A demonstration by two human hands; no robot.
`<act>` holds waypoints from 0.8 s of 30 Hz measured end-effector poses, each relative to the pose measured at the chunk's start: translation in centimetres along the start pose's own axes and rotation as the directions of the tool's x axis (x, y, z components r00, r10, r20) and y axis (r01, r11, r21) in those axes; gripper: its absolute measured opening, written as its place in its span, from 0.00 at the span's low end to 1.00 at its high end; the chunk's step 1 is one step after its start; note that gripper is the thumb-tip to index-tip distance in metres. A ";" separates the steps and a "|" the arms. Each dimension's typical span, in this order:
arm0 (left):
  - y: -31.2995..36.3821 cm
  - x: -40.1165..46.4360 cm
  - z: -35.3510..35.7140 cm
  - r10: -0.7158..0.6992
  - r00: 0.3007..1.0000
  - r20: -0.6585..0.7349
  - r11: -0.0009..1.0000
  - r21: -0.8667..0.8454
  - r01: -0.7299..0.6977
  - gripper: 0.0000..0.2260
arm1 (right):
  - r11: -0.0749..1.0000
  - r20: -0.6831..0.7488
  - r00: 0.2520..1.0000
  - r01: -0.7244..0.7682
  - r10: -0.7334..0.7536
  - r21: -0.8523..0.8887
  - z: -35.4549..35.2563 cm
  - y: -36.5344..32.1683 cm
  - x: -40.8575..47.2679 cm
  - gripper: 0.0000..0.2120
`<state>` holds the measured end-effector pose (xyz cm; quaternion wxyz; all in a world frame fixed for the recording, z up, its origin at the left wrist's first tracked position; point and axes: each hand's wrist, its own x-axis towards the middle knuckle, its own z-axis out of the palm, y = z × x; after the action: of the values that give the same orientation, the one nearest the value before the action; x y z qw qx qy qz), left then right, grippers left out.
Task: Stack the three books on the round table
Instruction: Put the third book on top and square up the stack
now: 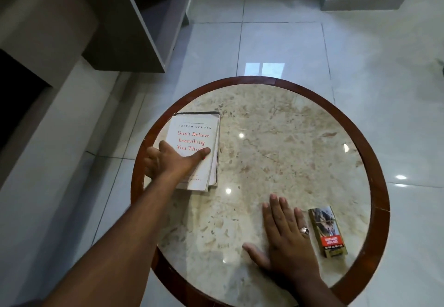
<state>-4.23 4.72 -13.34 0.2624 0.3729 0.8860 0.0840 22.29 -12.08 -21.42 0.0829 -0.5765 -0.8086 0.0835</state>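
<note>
On the round marble bench (288,126), my left hand (168,160) presses open-fingered on the book stack (204,124), squaring it; my right hand (286,234) lies flat, empty, bracing.

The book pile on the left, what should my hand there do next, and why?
Probably lift the left hand off the book pile. The white-covered book already lies on the others near the round table rim, edges roughly aligned, while the right hand rests flat on marble.

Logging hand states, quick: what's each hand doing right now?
Left hand: open, resting on the stack of books.
Right hand: open, flat on the round table.
</note>
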 end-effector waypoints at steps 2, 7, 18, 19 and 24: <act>0.2 0.0 0.0 -0.019 1.000 -0.017 0.999 -0.046 0.018 0.49 | 0.998 0.010 1.000 -0.030 0.029 0.047 -0.2 -0.2 0.0 0.46; 1.1 1.9 0.4 -0.093 0.995 -0.037 0.963 -0.258 0.080 0.36 | 0.787 0.099 0.925 -0.365 0.366 0.498 -3.7 -5.6 9.2 0.38; 1.2 0.5 0.5 -0.140 0.988 0.060 0.847 -0.509 0.151 0.38 | 0.222 0.410 0.687 -0.635 0.601 0.740 -4.2 -9.3 22.2 0.42; 1.4 -0.5 0.4 -0.106 0.994 0.010 0.847 -0.523 0.095 0.39 | 0.188 0.378 0.715 -0.576 0.589 0.796 -4.8 -9.3 22.0 0.43; 3.8 -5.8 -0.3 0.221 0.943 -0.249 0.452 -0.830 -0.326 0.32 | 0.242 -0.122 0.836 -0.013 0.535 0.970 -8.8 -7.9 19.7 0.21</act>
<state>1.31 3.33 -9.42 0.3489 0.3245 0.6656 0.5744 10.71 4.36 -10.26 0.5660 -0.5522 -0.4396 0.4260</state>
